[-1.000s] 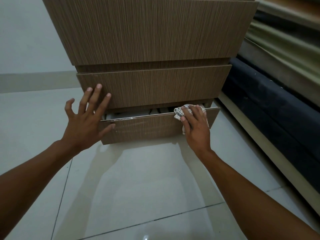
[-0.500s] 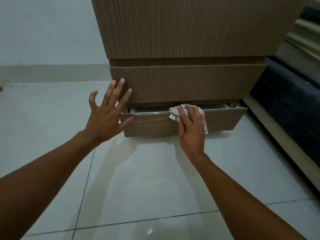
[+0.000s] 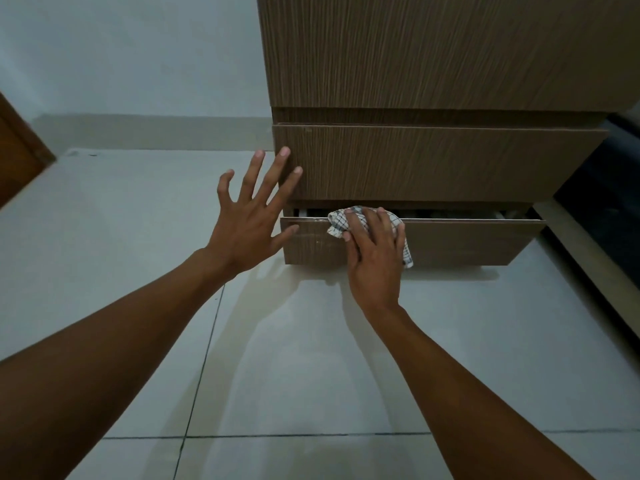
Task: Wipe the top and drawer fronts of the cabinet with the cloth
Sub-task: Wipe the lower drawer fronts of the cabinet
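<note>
The cabinet (image 3: pixel 433 50) stands on a pale tiled floor (image 3: pixel 277 358), wood-grain fronts facing the camera. Its bottom drawer (image 3: pixel 467 242) is pulled out a bit, w/ a dark gap showing above its top edge; contents in the gap too dim to tell. The middle drawer (image 3: pixel 433 164) just above it sits closed, flush w/ the cabinet body.

Right hand (image 3: pixel 375 258) is pressed flat on the bottom drawer front, left of that front's middle, fingers curled over the checked cloth (image 3: pixel 337 223) and pinning it against the drawer's top edge. Cloth is bunched; one end pokes out left of the hand at the top lip, another corner hangs down right of the hand over the drawer face.

Left hand (image 3: pixel 247 220) is empty, fingers spread wide. It's at the cabinet's left front corner: thumb tip at the left end of the bottom drawer front, two fingertips overlapping the left edge of the middle drawer. Cannot tell if those tips actually touch the wood.

Left of the cabinet: plain wall (image 3: pixel 121 53) w/ a low baseboard. Far left edge, a brown wooden panel (image 3: pixel 17 161), partly cut off. Right of the cabinet, smth dark and low, too cropped to ID.
</note>
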